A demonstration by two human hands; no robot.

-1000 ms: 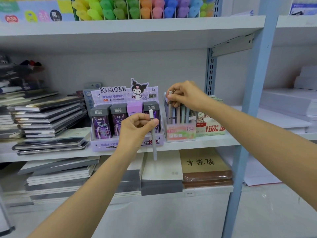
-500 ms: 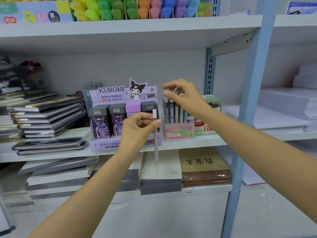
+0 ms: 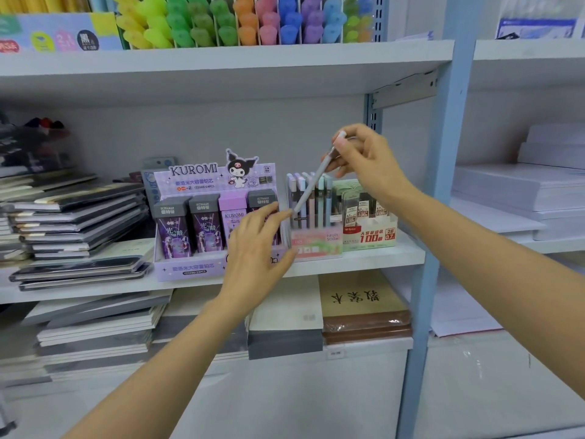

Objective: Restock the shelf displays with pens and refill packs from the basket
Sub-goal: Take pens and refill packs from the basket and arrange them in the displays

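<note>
My right hand (image 3: pixel 367 166) pinches the top end of a pale grey pen (image 3: pixel 311 185). The pen slants down to the left, across the front of the clear pen display box (image 3: pixel 316 245), which holds several pastel pens upright. My left hand (image 3: pixel 258 248) is in front of the purple KUROMI refill display (image 3: pixel 190 217), fingers loosely spread; its fingertips are right at the pen's lower tip. A green refill-pack box (image 3: pixel 368 236) stands to the right of the pen box. The basket is out of view.
All three displays stand on the middle white shelf (image 3: pixel 364 259). Stacked notebooks (image 3: pixel 79 217) fill its left part. Coloured highlighters (image 3: pixel 240 23) line the shelf above. A blue upright post (image 3: pixel 443 185) rises at the right, with paper reams (image 3: pixel 519 191) beyond it.
The pen went from my left hand to my right hand. My right hand left the pen box and rose with the pen, now tilted. My left hand let go and opened.
</note>
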